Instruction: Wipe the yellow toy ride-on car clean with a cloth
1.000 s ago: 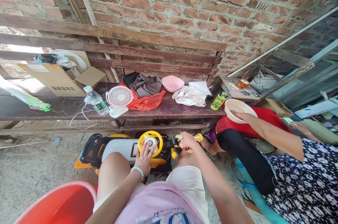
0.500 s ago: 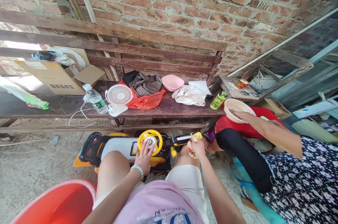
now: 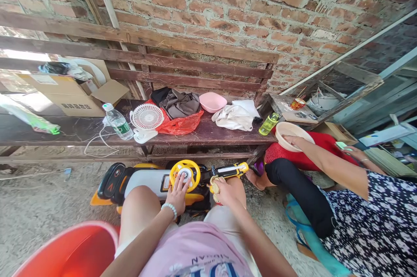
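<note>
Fingers of left hand (image 3: 177, 192) spread on steering wheel (image 3: 185, 174); right hand (image 3: 224, 191) grips cloth (image 3: 214, 186) beside red tub (image 3: 68, 253).

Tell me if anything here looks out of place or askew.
The toy ride-on car lies tipped on its side on the ground, its yellow steering wheel facing up under the left hand. Nothing looks spilled.

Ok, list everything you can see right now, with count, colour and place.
toy car: 1, yellow, white and black, on ground below bench
cloth: 1, pale, in right hand at car
bench: 1, dark wood, by brick wall
fan: 1, white, on bench
water bottle: 1, clear, left of fan
pink bowl: 1, on bench
red basin: 1, bottom left
other person: 1, right, hand in cream bowl
left hand: on steering wheel
right hand: gripping cloth
</note>
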